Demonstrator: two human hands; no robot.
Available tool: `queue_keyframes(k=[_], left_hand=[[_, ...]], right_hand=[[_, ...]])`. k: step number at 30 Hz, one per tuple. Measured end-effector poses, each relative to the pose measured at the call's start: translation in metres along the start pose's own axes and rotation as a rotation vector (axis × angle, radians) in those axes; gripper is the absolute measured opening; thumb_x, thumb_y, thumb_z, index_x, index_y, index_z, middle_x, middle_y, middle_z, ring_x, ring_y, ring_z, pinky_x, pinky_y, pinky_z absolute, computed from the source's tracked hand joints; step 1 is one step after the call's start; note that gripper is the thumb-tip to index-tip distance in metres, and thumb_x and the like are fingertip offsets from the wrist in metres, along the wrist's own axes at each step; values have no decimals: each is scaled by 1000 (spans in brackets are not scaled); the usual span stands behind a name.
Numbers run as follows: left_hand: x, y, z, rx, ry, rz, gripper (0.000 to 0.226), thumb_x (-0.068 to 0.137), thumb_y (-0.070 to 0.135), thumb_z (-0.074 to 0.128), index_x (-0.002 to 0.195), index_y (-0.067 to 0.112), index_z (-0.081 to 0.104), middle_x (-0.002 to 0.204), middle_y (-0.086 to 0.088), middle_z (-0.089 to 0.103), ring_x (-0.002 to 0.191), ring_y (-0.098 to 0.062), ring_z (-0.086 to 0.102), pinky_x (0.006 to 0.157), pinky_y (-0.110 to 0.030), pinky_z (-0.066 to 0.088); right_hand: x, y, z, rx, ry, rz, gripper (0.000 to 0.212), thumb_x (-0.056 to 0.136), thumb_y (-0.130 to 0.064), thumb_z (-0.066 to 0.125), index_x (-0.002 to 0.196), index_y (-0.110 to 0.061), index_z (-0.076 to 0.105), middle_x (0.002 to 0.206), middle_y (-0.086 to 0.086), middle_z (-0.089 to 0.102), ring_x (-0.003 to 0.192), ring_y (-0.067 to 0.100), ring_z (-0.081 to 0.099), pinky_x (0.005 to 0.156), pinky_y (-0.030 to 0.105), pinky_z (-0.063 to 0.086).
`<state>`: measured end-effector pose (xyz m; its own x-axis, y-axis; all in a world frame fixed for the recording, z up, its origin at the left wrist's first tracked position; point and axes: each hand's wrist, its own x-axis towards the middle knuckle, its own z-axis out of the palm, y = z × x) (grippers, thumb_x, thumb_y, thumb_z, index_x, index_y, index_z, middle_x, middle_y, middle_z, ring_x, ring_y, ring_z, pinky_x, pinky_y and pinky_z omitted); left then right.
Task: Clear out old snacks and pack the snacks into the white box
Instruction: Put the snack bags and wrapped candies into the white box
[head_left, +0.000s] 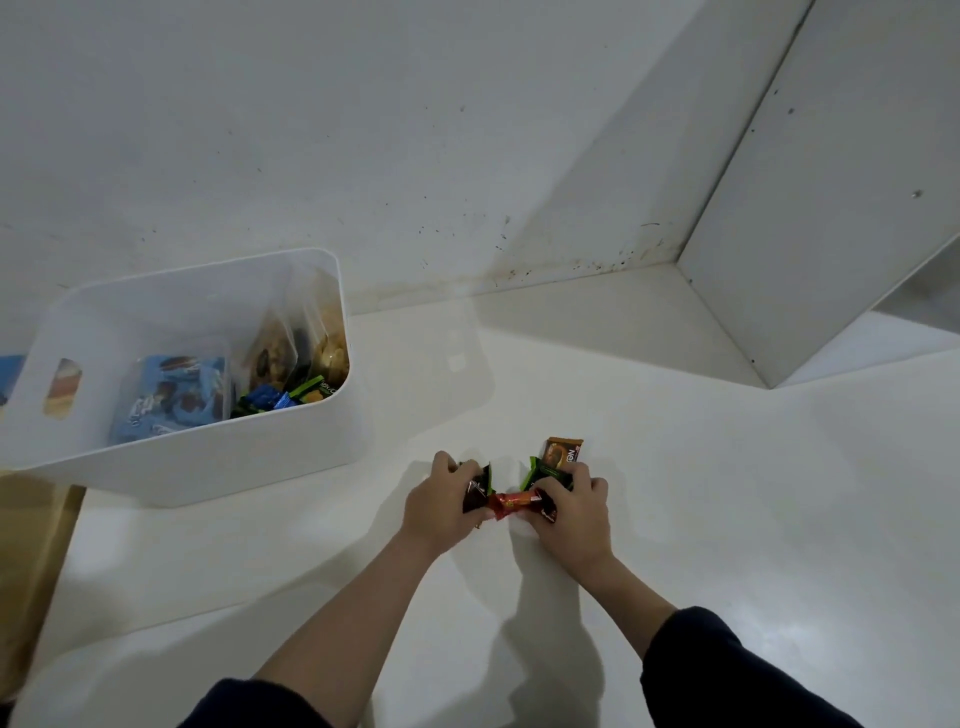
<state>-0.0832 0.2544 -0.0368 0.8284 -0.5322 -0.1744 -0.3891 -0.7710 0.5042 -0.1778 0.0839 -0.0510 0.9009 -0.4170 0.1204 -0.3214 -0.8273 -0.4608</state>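
The white box (218, 457) stands on the white counter at the left, holding blue cookie packs (171, 400), clear bags of biscuits (270, 358) and small green and blue packets. To its right, both hands rest on a small heap of snack packets. My left hand (441, 504) grips a dark brown packet (478, 493). My right hand (576, 509) covers a green packet (545, 470) and dark ones; an orange-brown packet (563, 451) sticks out behind it. A red packet (511, 505) lies between the two hands.
The white counter (727, 493) meets a speckled white wall behind. A white panel or cabinet side (810, 234) juts in at the right. A brown cardboard surface (31, 561) sits at the left edge below the box.
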Motion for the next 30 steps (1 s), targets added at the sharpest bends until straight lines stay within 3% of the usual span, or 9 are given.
queue_keyframes(k=[4, 7, 11, 15, 18, 21, 23, 25, 30], left_hand=[[-19, -4, 0, -73, 106, -33, 35, 78, 33, 69, 105, 15, 59, 102, 2, 46, 65, -21, 59, 56, -33, 53], [-31, -1, -10, -183, 233, -58, 28, 77, 31, 71, 99, 15, 62, 104, 6, 48, 66, -19, 61, 54, -35, 54], [-37, 11, -36, -314, 422, -45, 24, 70, 27, 75, 92, 20, 67, 94, 9, 57, 76, -11, 62, 60, -29, 53], [-38, 21, -80, -433, 662, -6, 25, 69, 22, 78, 91, 20, 67, 88, 5, 64, 80, -9, 61, 69, -15, 47], [-39, 27, -126, -591, 808, 14, 19, 71, 22, 76, 85, 28, 65, 73, 9, 68, 70, -8, 66, 66, -21, 52], [-37, 20, -175, -591, 971, -12, 27, 70, 22, 77, 72, 39, 57, 64, 23, 64, 65, 9, 60, 56, -1, 40], [-33, 8, -207, -537, 966, -108, 23, 69, 27, 78, 72, 34, 56, 62, 19, 60, 65, 8, 57, 54, -3, 37], [-25, -9, -232, -442, 886, -230, 23, 69, 31, 78, 77, 27, 57, 71, 13, 60, 67, -2, 55, 61, -15, 40], [-4, -50, -257, -396, 593, -470, 26, 74, 26, 75, 93, 13, 63, 97, -8, 69, 88, -25, 62, 81, -33, 52]], right_hand=[[0, 3, -15, 214, -38, 85, 31, 64, -32, 85, 89, -19, 73, 112, 7, 52, 97, 33, 48, 81, 24, 27], [3, -9, -36, 418, -45, 148, 31, 62, -28, 86, 89, -22, 72, 108, 1, 49, 99, 20, 50, 90, 28, 39], [13, -39, -67, 697, -118, 213, 24, 64, -26, 86, 84, -24, 72, 102, 2, 55, 95, 11, 58, 80, 15, 46], [32, -85, -102, 1024, -212, 291, 20, 69, -23, 83, 85, -18, 72, 87, 5, 66, 76, 17, 64, 77, 36, 56], [51, -122, -124, 1203, -268, 261, 20, 75, -24, 78, 91, -15, 70, 82, 5, 63, 74, 15, 64, 70, 32, 58], [78, -161, -142, 1288, -443, 261, 34, 73, -34, 77, 100, -15, 67, 94, 6, 67, 79, 15, 67, 67, 30, 57], [97, -190, -151, 1264, -623, 321, 35, 74, -38, 76, 100, -17, 66, 93, 5, 67, 70, 14, 67, 66, 31, 57], [113, -220, -155, 1225, -755, 382, 34, 73, -39, 77, 95, -17, 65, 90, 5, 65, 68, 15, 67, 66, 34, 59], [139, -285, -138, 1052, -898, 417, 41, 72, -40, 78, 98, -14, 60, 96, 7, 62, 79, 18, 65, 65, 38, 60]])
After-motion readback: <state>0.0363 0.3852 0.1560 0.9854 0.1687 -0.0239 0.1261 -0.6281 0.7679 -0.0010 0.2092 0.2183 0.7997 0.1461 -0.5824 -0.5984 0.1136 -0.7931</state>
